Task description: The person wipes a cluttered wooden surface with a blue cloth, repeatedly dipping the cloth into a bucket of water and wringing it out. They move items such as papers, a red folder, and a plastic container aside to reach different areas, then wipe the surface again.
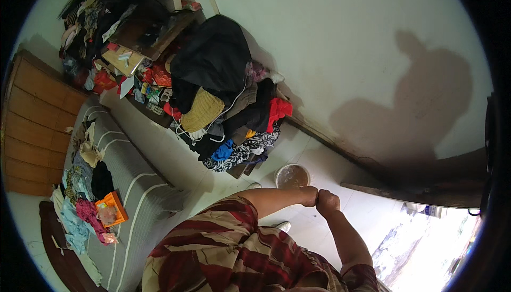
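Observation:
My left hand (pixel 309 196) and my right hand (pixel 328 203) are held together in front of me, fingers curled into fists. A small dark strip shows between them; I cannot tell whether it is a held thing or a shadow. Just beyond my left hand a round, pale-rimmed bucket (pixel 292 176) stands on the tiled floor, with murky brownish liquid in it. My forearms reach out from the short sleeves of a red and beige patterned shirt. One of my shoes (pixel 283 226) shows below my left forearm.
Ahead stands a large heap of clothes (pixel 255 114) with a straw hat (pixel 203 109). To the left is a bed (pixel 139 200) with clothes and an orange box (pixel 121 209). A wall (pixel 319 52) rises ahead. At the right are a dark door (pixel 419 194) and a bright doorway.

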`<state>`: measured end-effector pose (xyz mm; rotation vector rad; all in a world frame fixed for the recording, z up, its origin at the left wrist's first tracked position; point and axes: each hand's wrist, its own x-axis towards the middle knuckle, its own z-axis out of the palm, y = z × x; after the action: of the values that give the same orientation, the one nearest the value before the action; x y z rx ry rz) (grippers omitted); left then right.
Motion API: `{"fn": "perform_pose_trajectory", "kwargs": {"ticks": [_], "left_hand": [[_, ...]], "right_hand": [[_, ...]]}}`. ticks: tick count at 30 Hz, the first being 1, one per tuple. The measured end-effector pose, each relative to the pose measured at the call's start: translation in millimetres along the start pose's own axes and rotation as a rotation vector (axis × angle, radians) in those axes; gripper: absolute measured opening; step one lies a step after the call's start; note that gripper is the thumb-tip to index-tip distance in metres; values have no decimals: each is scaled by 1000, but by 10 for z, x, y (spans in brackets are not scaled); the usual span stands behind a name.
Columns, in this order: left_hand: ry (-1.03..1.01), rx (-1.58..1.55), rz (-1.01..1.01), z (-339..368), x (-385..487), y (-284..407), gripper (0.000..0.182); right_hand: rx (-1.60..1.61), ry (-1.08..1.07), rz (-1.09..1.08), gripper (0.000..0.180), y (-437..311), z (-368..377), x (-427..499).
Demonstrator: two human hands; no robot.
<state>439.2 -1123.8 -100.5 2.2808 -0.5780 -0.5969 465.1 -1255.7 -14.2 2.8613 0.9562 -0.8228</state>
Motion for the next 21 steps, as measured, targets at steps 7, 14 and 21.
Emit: {"fn": "perform_pose_trajectory", "kwargs": {"ticks": [7, 14, 21], "left_hand": [[-139, -915, -215, -404, -621, 569, 46], [-170, -1319, -189, -930, -1208, 869, 36], [240, -1459, -147, -961, -1897, 1246, 39]], "right_hand": [[367, 120, 474, 77, -308, -169, -775], [1367, 211, 214, 67, -507, -651, -1533], [1327, 95, -27, 33, -467, -955, -1771]]}}
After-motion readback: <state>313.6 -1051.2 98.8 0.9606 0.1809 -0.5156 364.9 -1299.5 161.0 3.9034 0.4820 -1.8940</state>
